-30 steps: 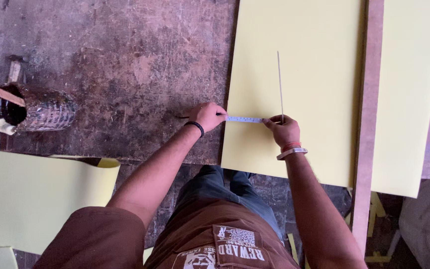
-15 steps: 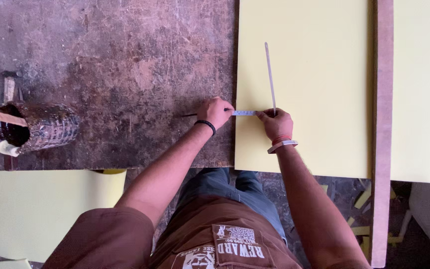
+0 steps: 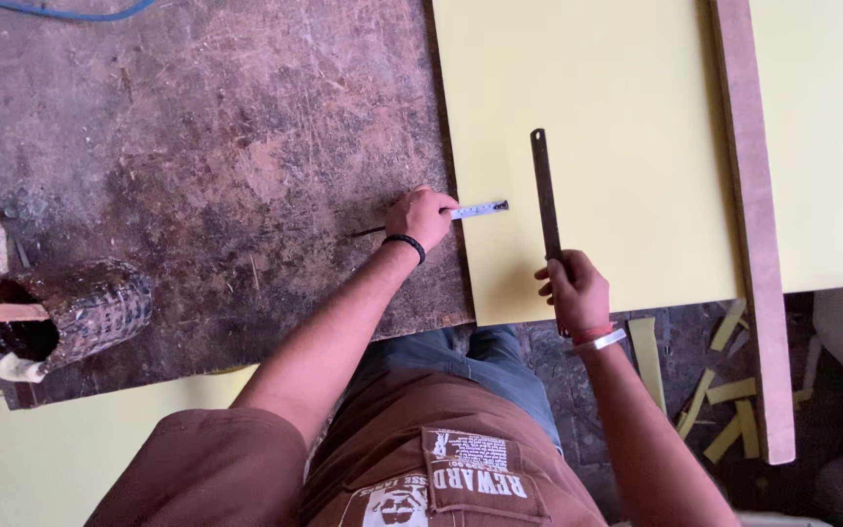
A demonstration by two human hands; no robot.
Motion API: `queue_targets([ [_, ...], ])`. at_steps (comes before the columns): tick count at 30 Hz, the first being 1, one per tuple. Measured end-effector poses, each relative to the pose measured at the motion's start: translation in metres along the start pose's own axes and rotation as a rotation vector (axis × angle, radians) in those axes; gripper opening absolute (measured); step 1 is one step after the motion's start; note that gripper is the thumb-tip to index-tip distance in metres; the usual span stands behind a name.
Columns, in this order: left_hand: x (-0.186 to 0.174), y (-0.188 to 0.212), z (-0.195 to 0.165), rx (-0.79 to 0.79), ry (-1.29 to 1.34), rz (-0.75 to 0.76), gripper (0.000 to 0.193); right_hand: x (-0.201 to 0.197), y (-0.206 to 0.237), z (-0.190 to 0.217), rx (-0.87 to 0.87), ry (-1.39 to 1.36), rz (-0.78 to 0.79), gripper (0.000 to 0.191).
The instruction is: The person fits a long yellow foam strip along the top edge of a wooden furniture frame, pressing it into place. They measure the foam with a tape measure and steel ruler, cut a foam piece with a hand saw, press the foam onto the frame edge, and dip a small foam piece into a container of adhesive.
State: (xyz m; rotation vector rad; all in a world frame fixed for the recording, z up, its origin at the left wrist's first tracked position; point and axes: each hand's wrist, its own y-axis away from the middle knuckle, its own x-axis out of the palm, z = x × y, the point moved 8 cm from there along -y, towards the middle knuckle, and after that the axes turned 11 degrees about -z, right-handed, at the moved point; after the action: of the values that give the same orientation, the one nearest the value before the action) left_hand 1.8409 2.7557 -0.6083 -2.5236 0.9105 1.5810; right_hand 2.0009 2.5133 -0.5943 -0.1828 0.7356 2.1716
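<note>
Both hands are closed: the left hand (image 3: 420,217) pins a tape measure (image 3: 480,209), while the right hand (image 3: 574,289) has lifted the metal ruler (image 3: 543,193) clear of the yellow sheet (image 3: 617,107).

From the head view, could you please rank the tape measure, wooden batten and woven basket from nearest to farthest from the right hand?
1. Tape measure, just up-left of the right hand.
2. Wooden batten, to its right across the yellow sheet.
3. Woven basket, far left.
</note>
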Motion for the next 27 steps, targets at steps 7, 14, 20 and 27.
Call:
queue_targets([
  [7, 0.003, 0.003, 0.000, 0.011, -0.010, 0.014, 0.019, -0.011, 0.063, -0.018, -0.127, 0.289, -0.065, 0.034],
  [14, 0.001, 0.004, -0.003, 0.029, -0.046, 0.026, 0.019, -0.004, 0.087, -0.017, -0.307, 0.399, -0.124, 0.043],
  [20, -0.002, 0.009, -0.007, 0.010, -0.041, 0.062, 0.019, -0.002, 0.096, -0.020, -0.377, 0.418, -0.180, 0.039],
  [27, -0.008, 0.011, -0.011, 0.011, -0.037, 0.049, 0.020, -0.003, 0.100, -0.014, -0.390, 0.453, -0.219, 0.038],
])
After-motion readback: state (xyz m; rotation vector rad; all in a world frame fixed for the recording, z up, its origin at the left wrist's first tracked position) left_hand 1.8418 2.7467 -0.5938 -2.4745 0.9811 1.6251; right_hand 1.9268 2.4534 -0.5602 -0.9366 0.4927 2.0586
